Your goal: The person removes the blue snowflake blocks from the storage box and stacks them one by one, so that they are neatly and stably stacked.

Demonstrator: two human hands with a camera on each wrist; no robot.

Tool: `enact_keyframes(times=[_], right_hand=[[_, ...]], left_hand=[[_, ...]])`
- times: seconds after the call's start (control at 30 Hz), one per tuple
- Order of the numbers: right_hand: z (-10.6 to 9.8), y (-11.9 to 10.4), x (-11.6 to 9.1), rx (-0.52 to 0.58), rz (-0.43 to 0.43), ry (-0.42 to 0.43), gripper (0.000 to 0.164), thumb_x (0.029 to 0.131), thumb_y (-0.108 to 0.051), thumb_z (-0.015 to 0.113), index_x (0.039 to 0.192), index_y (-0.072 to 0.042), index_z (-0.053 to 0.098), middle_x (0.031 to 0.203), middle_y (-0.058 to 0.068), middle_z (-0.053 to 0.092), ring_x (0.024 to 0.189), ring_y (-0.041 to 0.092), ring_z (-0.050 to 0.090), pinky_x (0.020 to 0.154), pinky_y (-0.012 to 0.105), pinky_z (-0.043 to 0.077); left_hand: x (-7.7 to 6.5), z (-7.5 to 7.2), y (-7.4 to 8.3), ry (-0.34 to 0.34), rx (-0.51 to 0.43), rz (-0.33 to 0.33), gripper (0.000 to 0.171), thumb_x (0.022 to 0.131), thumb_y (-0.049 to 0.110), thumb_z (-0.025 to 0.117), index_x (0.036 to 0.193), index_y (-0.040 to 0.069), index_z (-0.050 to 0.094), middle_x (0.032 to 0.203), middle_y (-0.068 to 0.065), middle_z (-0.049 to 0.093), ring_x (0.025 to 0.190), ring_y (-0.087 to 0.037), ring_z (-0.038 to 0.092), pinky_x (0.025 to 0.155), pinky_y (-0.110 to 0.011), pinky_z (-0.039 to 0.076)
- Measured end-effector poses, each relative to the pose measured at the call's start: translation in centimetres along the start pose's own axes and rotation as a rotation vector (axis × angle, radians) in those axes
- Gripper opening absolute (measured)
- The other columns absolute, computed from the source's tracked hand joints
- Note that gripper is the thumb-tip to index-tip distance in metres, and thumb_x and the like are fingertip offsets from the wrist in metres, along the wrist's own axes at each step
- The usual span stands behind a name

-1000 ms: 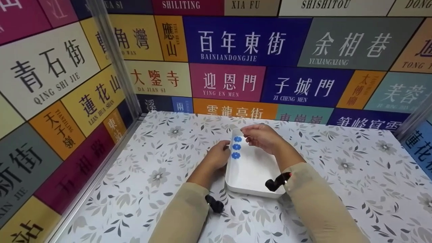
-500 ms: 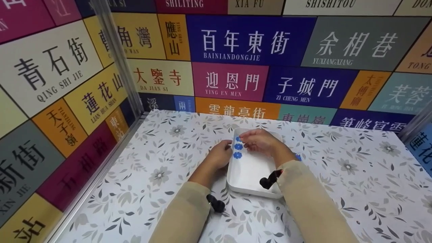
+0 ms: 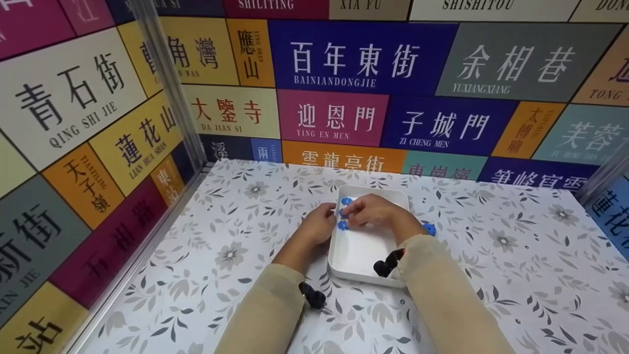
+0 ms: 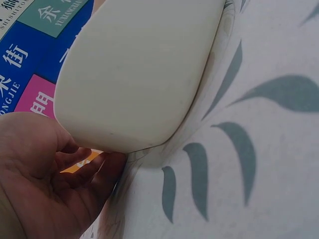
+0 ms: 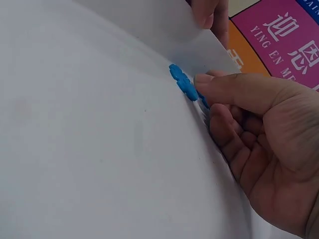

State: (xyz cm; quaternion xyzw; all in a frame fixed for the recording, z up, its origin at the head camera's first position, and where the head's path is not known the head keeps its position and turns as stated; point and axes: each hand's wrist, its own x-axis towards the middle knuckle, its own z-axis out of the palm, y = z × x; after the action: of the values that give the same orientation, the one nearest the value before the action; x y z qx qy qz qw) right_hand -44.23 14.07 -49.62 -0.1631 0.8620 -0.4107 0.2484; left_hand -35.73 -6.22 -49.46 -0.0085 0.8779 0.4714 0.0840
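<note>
In the head view, a white tray (image 3: 363,255) lies on the table, with three small blue flower-shaped pieces (image 3: 343,225) in a row along its left wall. My left hand (image 3: 317,227) grips that wall; in the left wrist view its thumb is at the rim and its fingers curl below. My right hand (image 3: 373,211) reaches into the tray and pinches at the middle piece, which its fingers partly cover. The right wrist view shows one blue flower-shaped piece (image 5: 184,83) beside the thumb and a sliver of another behind it.
More blue pieces (image 3: 430,228) lie on the table right of the tray, partly hidden by the right forearm. A floral cloth (image 3: 196,275) covers the table. Printed panels (image 3: 358,59) stand behind and at the left. Black wrist cameras (image 3: 314,296) are worn at both cuffs.
My right hand has come down from the tray's far left corner toward me, from the farthest blue piece to the middle one. Blue pieces at the right have come into view. The left hand stays.
</note>
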Motion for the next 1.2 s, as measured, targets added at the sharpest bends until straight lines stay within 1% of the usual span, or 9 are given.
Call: enact_keyframes(times=[0.1,0.23,0.37,0.5,0.63,0.73,0.87,1.0,1.2], right_hand=[[0.3,-0.3,-0.1,-0.081,-0.005,0.014,0.034,0.083,-0.021,0.09,0.116,-0.02,0.083,0.094,-0.004,0.075,0.089,0.013,0.063,0.079,0.024,0.055],[0.7,-0.7,-0.3,-0.145,-0.01,0.041,0.033,0.08,-0.026,0.094,0.11,-0.021,0.084,0.09,-0.005,0.074,0.085,0.013,0.062,0.074,0.023,0.053],[0.8,-1.1,-0.3,-0.197,-0.021,0.058,0.029,0.08,-0.025,0.093,0.108,-0.021,0.085,0.089,-0.003,0.074,0.083,0.013,0.062,0.071,0.023,0.051],[1.0,-1.3,-0.2,-0.233,-0.018,0.056,0.027,0.08,-0.027,0.093,0.105,-0.022,0.084,0.091,-0.003,0.075,0.086,0.014,0.062,0.074,0.024,0.052],[1.0,-1.1,-0.3,-0.202,-0.016,0.062,0.027,0.079,-0.025,0.093,0.103,-0.02,0.083,0.091,-0.003,0.073,0.086,0.013,0.062,0.075,0.024,0.053],[1.0,-0.9,-0.3,-0.124,-0.034,0.07,0.025,0.08,-0.018,0.092,0.103,-0.015,0.082,0.088,-0.002,0.072,0.082,0.013,0.062,0.071,0.024,0.053],[0.8,-0.7,-0.4,-0.052,-0.046,0.085,0.02,0.085,-0.015,0.089,0.104,-0.012,0.082,0.085,-0.001,0.075,0.078,0.013,0.062,0.069,0.023,0.055],[0.7,-0.6,-0.4,-0.07,-0.055,0.099,0.015,0.091,-0.018,0.085,0.104,-0.013,0.084,0.09,-0.001,0.08,0.08,0.012,0.065,0.073,0.023,0.058],[0.5,-0.9,-0.6,-0.07,-0.047,0.105,0.013,0.091,-0.017,0.085,0.103,-0.013,0.084,0.093,0.002,0.081,0.081,0.014,0.067,0.074,0.024,0.06]], left_hand=[[0.0,-0.1,-0.1,0.0,0.008,-0.001,0.049,0.11,0.025,0.048,0.158,0.016,0.051,0.157,-0.013,0.059,0.15,-0.032,0.053,0.129,-0.05,0.039],[-0.1,-0.2,-0.2,0.0,0.0,-0.001,0.049,0.11,0.024,0.047,0.158,0.016,0.051,0.158,-0.013,0.059,0.15,-0.032,0.053,0.13,-0.05,0.038],[-0.1,-0.2,-0.2,0.002,-0.012,0.01,0.049,0.11,0.024,0.047,0.159,0.015,0.051,0.157,-0.013,0.059,0.15,-0.033,0.053,0.13,-0.05,0.038],[-0.2,-0.2,-0.2,0.01,-0.008,0.019,0.049,0.11,0.023,0.047,0.158,0.014,0.051,0.157,-0.015,0.059,0.15,-0.033,0.053,0.129,-0.05,0.039],[-0.3,-0.2,-0.3,0.024,0.001,0.039,0.048,0.109,0.022,0.047,0.156,0.012,0.053,0.155,-0.016,0.061,0.149,-0.034,0.054,0.129,-0.05,0.039],[-0.4,-0.2,-0.3,0.031,0.007,0.053,0.048,0.108,0.02,0.048,0.155,0.011,0.055,0.152,-0.016,0.063,0.147,-0.034,0.056,0.128,-0.05,0.04],[-0.3,-0.1,-0.2,0.024,0.002,0.036,0.047,0.109,0.021,0.048,0.155,0.013,0.055,0.153,-0.014,0.063,0.147,-0.033,0.056,0.128,-0.05,0.04],[-0.2,-0.1,0.0,0.015,0.001,0.02,0.048,0.11,0.023,0.047,0.156,0.015,0.054,0.155,-0.013,0.061,0.148,-0.032,0.055,0.129,-0.05,0.039],[-0.3,0.0,0.2,0.004,-0.003,0.002,0.049,0.11,0.025,0.047,0.158,0.017,0.052,0.156,-0.013,0.06,0.149,-0.032,0.054,0.129,-0.051,0.039]])
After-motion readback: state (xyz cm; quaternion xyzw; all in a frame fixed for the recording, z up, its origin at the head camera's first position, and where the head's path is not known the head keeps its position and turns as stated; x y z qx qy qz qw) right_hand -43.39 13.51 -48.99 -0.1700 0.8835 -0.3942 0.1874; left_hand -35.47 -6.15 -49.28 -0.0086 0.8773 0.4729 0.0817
